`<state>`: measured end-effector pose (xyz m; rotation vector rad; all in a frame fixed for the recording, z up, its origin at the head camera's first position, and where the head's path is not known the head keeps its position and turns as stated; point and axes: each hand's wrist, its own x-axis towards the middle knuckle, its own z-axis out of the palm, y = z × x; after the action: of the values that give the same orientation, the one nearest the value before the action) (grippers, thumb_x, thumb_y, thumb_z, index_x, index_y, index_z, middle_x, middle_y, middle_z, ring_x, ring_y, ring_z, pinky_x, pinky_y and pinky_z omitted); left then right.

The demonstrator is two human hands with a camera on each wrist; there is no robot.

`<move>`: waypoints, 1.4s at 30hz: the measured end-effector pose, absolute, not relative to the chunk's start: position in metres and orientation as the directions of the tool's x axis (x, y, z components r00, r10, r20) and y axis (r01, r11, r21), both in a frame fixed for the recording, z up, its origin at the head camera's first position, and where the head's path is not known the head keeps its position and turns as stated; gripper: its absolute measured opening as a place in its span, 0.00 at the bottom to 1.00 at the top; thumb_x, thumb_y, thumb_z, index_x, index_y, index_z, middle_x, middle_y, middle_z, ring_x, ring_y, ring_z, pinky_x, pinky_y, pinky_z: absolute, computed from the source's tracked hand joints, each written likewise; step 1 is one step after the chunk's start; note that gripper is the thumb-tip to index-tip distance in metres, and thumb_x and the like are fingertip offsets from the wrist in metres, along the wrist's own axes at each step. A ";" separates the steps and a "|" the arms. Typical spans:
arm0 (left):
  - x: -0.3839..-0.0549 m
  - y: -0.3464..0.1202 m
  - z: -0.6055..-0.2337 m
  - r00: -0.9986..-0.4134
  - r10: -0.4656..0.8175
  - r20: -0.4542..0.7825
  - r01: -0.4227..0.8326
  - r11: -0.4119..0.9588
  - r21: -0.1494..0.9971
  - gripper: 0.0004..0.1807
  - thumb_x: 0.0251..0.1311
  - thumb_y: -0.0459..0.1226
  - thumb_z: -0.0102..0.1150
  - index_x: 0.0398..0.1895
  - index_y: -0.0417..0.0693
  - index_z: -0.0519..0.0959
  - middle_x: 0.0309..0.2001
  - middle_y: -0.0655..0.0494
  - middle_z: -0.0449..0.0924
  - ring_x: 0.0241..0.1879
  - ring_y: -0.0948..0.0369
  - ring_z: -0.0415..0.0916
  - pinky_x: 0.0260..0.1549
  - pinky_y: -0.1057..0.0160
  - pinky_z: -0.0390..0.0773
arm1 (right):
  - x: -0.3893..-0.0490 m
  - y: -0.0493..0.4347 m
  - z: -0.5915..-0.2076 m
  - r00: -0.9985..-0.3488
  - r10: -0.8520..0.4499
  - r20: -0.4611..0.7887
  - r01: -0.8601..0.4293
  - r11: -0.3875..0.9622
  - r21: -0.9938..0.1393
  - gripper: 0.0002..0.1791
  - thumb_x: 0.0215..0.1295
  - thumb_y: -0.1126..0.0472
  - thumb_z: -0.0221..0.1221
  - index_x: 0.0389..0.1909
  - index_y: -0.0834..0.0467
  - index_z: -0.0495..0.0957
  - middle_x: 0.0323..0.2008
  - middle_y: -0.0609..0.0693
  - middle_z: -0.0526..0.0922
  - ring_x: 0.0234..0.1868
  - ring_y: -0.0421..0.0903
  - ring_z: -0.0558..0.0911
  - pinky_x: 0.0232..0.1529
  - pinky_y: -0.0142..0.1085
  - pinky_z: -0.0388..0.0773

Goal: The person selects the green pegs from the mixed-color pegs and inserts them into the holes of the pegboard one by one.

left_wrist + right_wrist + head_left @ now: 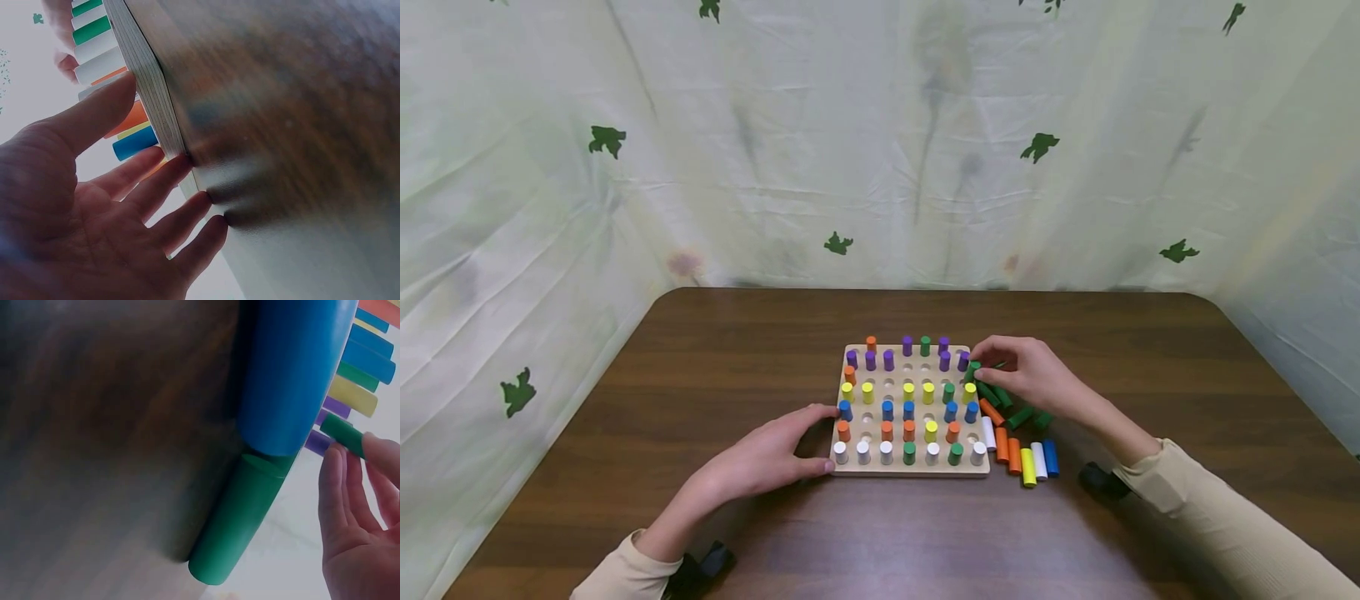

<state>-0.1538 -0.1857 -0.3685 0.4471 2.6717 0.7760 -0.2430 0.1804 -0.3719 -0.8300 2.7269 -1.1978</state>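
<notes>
A wooden pegboard (917, 470) lies on the table with rows of coloured pegs standing in its holes. Between thumb and fingertips, my right hand (1037, 375) pinches a green peg (342, 435), which is tilted at the board's upper right edge. My left hand (767, 450) rests against the board's left side, its fingers fairly straight; the thumb touches near the front corner and the fingertips touch the side edge (162, 112). Beneath and beside the right hand lie loose green pegs (1019, 417). The wrist view there shows a blue peg (294, 375) close up.
Right of the board lie loose orange (1014, 456), white (1039, 460), yellow (1028, 467) and blue pegs (1051, 458). The brown wooden table (745, 350) extends around the board. A pale curtain (880, 150) with green leaf shapes hangs behind and at the sides.
</notes>
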 end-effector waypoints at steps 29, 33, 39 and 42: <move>-0.154 -0.186 -0.369 -0.902 0.381 -0.204 0.211 0.801 0.560 0.37 0.56 0.49 0.70 0.69 0.51 0.68 0.67 0.51 0.68 0.67 0.51 0.64 0.63 0.44 0.64 | -0.248 0.176 -0.371 -0.831 -0.550 0.087 -0.470 0.610 -0.638 0.11 0.65 0.64 0.65 0.48 0.56 0.82 0.43 0.47 0.84 0.43 0.45 0.81 0.48 0.42 0.81; -0.154 -0.186 -0.369 -0.900 0.389 -0.196 0.224 0.799 0.557 0.37 0.56 0.49 0.70 0.69 0.51 0.68 0.67 0.51 0.69 0.66 0.51 0.65 0.63 0.44 0.65 | -0.247 0.177 -0.371 -0.836 -0.542 0.086 -0.461 0.609 -0.645 0.11 0.65 0.63 0.65 0.48 0.54 0.82 0.43 0.46 0.84 0.43 0.44 0.81 0.48 0.42 0.81; -0.154 -0.186 -0.368 -0.899 0.392 -0.196 0.226 0.798 0.559 0.37 0.57 0.49 0.70 0.69 0.51 0.68 0.67 0.51 0.69 0.66 0.51 0.65 0.63 0.44 0.65 | -0.244 0.183 -0.366 -0.844 -0.526 0.099 -0.451 0.600 -0.660 0.12 0.65 0.62 0.65 0.49 0.55 0.82 0.44 0.47 0.84 0.44 0.45 0.82 0.48 0.44 0.81; -0.154 -0.187 -0.369 -0.898 0.391 -0.200 0.223 0.798 0.559 0.37 0.57 0.49 0.70 0.69 0.51 0.68 0.67 0.51 0.68 0.67 0.51 0.65 0.63 0.44 0.65 | -0.241 0.188 -0.363 -0.843 -0.527 0.106 -0.459 0.604 -0.651 0.12 0.65 0.63 0.65 0.49 0.56 0.82 0.44 0.48 0.84 0.44 0.45 0.81 0.47 0.44 0.81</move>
<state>-0.1539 -0.1866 -0.3685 0.4707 2.6809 0.7785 -0.2409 0.1880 -0.3633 -0.8404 2.7258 -1.0642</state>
